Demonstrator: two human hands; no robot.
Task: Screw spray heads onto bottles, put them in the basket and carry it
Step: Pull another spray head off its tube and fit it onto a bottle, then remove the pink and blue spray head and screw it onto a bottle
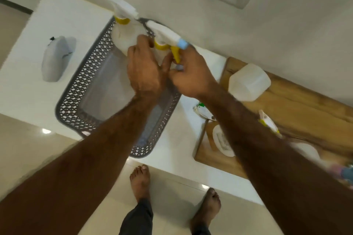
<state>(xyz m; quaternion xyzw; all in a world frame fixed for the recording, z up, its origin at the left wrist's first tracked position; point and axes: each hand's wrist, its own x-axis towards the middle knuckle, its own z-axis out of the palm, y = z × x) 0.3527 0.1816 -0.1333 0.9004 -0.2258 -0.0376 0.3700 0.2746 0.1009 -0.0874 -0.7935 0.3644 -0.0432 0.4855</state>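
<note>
A grey lattice basket (80, 80) lies on the white counter (63, 25). At its far end stands a translucent bottle (126, 34) with a white spray head and yellow collar. Beside it is a second bottle with a white spray head (166, 35), yellow collar, yellow trigger and blue nozzle. My left hand (143, 68) wraps this second bottle's body over the basket. My right hand (191, 74) grips it near the yellow trigger. The bottle's body is mostly hidden by both hands.
A wooden board (298, 105) at the right holds a headless translucent bottle (248, 82), a loose spray head (269, 123) and a white lid (222, 141). Another spray head (202, 109) lies on the counter. A grey soap-dispenser-like object (55, 58) sits left. The wall is close behind.
</note>
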